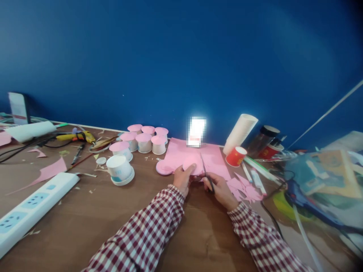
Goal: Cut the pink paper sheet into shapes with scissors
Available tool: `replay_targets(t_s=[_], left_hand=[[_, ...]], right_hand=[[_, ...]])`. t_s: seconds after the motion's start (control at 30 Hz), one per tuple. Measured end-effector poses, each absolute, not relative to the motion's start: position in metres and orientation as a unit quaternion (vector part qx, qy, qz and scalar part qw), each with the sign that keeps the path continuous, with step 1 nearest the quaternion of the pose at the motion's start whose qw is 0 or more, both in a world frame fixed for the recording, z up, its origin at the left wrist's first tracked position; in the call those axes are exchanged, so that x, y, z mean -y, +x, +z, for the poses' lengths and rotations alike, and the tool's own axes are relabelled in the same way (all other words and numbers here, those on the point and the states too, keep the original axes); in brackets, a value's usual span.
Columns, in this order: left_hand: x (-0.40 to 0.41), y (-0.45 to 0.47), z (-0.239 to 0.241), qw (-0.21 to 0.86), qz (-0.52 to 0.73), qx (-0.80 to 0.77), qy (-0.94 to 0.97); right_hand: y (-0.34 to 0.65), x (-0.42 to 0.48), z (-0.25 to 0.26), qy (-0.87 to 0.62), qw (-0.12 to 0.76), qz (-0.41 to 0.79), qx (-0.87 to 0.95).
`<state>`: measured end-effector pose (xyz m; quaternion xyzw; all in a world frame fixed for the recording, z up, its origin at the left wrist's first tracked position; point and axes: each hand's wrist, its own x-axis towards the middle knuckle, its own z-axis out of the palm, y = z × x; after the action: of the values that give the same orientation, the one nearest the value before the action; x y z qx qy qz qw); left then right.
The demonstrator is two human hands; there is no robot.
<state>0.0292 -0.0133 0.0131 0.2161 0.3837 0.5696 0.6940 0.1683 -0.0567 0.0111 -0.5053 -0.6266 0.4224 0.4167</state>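
Head view: what is each hand holding?

"The left hand clasps a pink piece, thumb on top. The right hand has its fingers wrapped round the handles of the scissors."

"Where exactly is the piece?"

"Between the hands, over the near part of a pink sheet on the surface. The blades point away from the person, by the piece's right-hand edge. Whether they touch it, I can't tell."

"Why grip it that way?"

"Probably to steady it from the left, so its right edge stays free and the left fingers sit out of the blades' path."

"And the pink discs next to it?"

"They lie just left of the left hand, perhaps kept together and close by."

"Those cups further left?"

"Several stand grouped near the wall, with round pink tops. I'd guess that spot keeps them away from the elbows. One white cup in front of them has no pink on it."

"What about the right side?"

"Pink scraps lie just beyond the right hand, maybe because offcuts get put on the scissors' side. Behind them are a red cup and a tall cup stack."
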Motion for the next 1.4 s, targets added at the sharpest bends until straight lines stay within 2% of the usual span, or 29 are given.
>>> replay_targets(t_s=[1.4], left_hand=[[0.0139,0.0284,0.0137,0.689,0.57,-0.39,0.22]], right_hand=[[0.1673,0.0577,0.0153,-0.507,0.416,0.415,0.631]])
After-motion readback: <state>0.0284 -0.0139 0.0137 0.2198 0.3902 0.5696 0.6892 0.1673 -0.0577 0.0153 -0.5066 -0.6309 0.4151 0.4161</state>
